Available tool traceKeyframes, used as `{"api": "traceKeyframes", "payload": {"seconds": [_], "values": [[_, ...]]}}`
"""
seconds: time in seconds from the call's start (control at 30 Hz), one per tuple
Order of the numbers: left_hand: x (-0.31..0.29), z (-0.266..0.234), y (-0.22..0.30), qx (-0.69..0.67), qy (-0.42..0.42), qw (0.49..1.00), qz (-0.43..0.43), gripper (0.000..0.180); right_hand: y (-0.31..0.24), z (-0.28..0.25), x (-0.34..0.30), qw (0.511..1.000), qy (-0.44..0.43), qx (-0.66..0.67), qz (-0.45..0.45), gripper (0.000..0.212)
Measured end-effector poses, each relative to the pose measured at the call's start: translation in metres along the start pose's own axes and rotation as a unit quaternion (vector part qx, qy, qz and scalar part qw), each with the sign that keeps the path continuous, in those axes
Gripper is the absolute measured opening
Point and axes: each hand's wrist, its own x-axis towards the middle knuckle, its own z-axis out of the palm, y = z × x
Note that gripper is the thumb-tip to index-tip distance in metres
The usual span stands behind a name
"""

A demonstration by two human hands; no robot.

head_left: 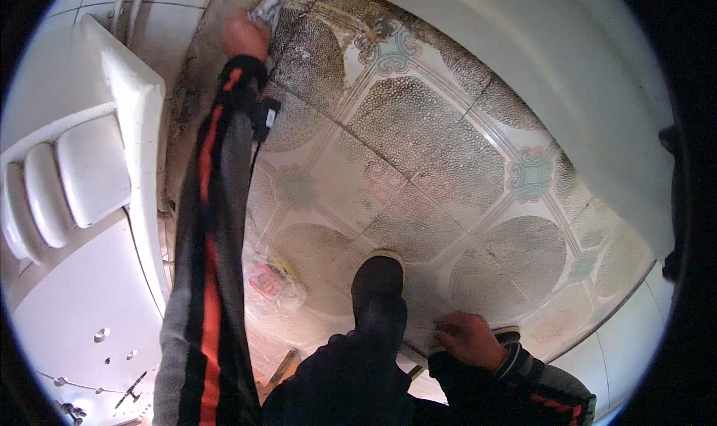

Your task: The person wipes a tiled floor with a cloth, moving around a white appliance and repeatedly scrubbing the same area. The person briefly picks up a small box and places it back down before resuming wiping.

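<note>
My left arm reaches far forward along the left side of the floor. At its end my left hand (pixel 246 37) is closed round a crumpled grey-white rag (pixel 267 9), held against the dirty floor edge beside the tiles. Whether the rag is cloth or plastic is hard to tell. Under it lies the patterned tile floor (pixel 426 127), with dark grime on its pebbled areas. My right hand (pixel 469 338) is low in the view, close to my legs and a shoe, with its fingers loosely curled and nothing visible in them.
A white pedestal-like fixture (pixel 138 119) with ribbed moulding stands on the left. A large pale curved rim (pixel 582 90) borders the right side. A clear plastic bag (pixel 272 282) with pink and yellow contents lies near my left forearm. My dark shoe (pixel 379 276) stands mid-floor.
</note>
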Motion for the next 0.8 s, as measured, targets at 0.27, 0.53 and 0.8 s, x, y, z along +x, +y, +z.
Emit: {"api": "traceKeyframes", "payload": {"seconds": [0.27, 0.53, 0.8], "values": [[-0.092, -0.023, 0.060, -0.055, -0.100, 0.988, 0.100, 0.036, -0.008, 0.001, 0.006, 1.000, -0.008, 0.011, -0.022, 0.028], [0.008, 0.008, -0.012, -0.060, 0.017, 0.974, -0.216, 0.022, 0.007, -0.002, -0.006, 0.999, 0.042, 0.014, -0.004, 0.029], [0.033, 0.022, 0.047, -0.038, -0.033, 0.980, 0.191, 0.030, 0.006, -0.004, -0.002, 1.000, -0.003, 0.026, 0.009, 0.025]]}}
